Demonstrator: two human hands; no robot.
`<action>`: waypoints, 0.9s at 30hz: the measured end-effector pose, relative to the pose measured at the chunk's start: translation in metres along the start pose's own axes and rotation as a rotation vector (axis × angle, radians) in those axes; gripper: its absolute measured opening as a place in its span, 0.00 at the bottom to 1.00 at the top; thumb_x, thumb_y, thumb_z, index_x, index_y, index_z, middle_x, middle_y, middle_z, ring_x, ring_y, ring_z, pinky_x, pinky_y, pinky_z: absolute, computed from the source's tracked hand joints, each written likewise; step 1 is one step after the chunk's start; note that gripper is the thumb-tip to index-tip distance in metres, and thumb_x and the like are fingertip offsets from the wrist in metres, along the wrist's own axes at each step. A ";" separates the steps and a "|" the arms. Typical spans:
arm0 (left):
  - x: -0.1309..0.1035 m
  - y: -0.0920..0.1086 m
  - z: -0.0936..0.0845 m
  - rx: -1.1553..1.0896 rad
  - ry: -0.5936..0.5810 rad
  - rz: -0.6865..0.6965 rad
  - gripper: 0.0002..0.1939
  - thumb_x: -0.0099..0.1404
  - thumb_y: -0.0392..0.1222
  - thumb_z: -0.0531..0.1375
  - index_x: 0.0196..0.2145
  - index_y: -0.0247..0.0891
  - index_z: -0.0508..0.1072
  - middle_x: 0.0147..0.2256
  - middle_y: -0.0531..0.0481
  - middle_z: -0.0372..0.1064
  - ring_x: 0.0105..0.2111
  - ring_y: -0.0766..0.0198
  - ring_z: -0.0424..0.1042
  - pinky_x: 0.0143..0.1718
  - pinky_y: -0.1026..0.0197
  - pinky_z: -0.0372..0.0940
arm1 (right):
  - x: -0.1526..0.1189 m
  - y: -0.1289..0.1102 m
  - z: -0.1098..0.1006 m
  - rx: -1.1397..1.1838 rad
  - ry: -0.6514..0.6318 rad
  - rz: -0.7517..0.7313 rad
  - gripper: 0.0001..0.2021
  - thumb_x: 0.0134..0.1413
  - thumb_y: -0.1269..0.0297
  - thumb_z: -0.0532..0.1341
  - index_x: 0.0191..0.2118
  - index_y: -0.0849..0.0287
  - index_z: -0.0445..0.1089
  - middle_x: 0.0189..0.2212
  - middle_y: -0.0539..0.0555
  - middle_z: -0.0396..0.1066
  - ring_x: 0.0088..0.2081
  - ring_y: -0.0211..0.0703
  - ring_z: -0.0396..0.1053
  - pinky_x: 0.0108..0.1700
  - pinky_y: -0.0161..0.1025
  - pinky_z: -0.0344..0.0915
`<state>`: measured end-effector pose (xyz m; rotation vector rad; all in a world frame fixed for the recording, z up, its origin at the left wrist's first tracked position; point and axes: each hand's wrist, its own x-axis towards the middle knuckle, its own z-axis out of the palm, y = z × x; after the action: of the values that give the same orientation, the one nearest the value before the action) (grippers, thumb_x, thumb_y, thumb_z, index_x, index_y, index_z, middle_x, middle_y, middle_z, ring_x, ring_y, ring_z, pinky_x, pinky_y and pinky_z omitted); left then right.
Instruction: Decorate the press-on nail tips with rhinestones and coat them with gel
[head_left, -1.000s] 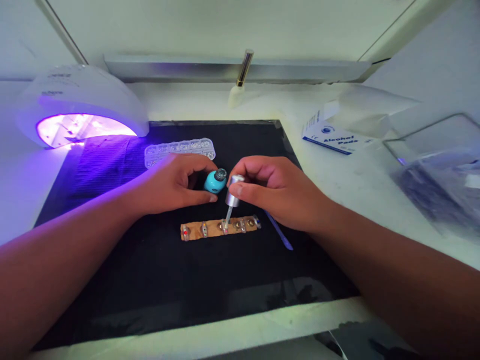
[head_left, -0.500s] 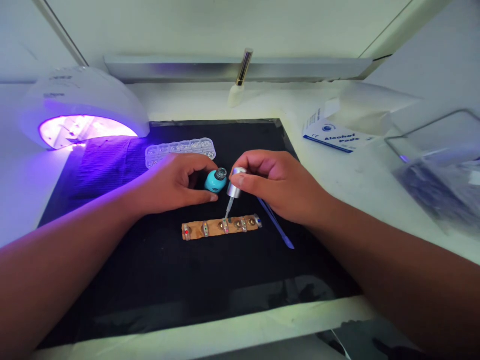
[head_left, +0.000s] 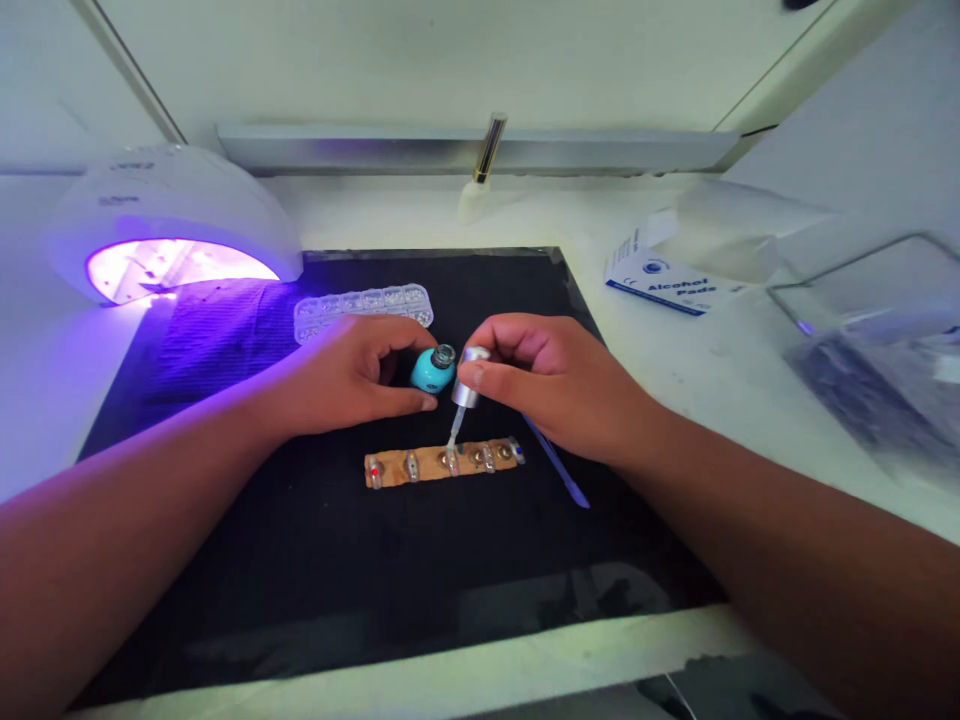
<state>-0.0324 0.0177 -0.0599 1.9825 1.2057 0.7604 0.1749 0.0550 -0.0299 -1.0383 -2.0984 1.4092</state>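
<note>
My left hand (head_left: 367, 372) is closed around a turquoise nail polish bottle (head_left: 431, 372), which tilts to the right with its neck uncapped. Between the thumb and fingers of my right hand (head_left: 547, 375) is the silver-capped nail polish brush (head_left: 466, 390), pointing down. Its tip meets one of the decorated false nails (head_left: 452, 460) near the middle of a tan strip (head_left: 431, 465). Several such nails with coloured stones sit along this strip on the black mat. A blue-violet stick tool (head_left: 559, 465) lies partly under my right hand.
At the left glows a white UV nail lamp (head_left: 187, 210) over a purple-lit cloth (head_left: 210, 345). A clear compartment box of small stones (head_left: 364, 300) lies behind my left hand. Farther back stands a pale bottle with a dark cap (head_left: 474, 200). An alcohol pads box (head_left: 667, 270) and a plastic bag (head_left: 885, 370) are at the right.
The whole view has shifted slightly, so things appear a little lower. The brush stays on the same middle nail, its handle tilting slightly. Both hands keep their holds.
</note>
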 end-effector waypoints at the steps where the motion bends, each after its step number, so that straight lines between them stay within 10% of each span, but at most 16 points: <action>1: 0.000 0.000 0.000 -0.001 0.002 -0.003 0.09 0.56 0.37 0.66 0.37 0.36 0.75 0.27 0.57 0.66 0.25 0.72 0.62 0.25 0.67 0.57 | 0.001 0.000 -0.001 -0.008 0.015 0.001 0.11 0.49 0.58 0.65 0.26 0.60 0.69 0.20 0.45 0.64 0.24 0.33 0.58 0.27 0.34 0.53; 27: 0.000 -0.001 -0.001 0.047 -0.011 -0.012 0.11 0.57 0.41 0.66 0.38 0.35 0.74 0.29 0.56 0.67 0.27 0.70 0.64 0.27 0.66 0.58 | -0.001 -0.007 -0.002 -0.011 0.070 0.042 0.13 0.47 0.55 0.66 0.24 0.59 0.68 0.19 0.45 0.63 0.23 0.34 0.57 0.27 0.35 0.53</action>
<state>-0.0337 0.0181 -0.0606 2.0133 1.2389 0.7196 0.1741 0.0538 -0.0228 -1.1259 -2.0476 1.3623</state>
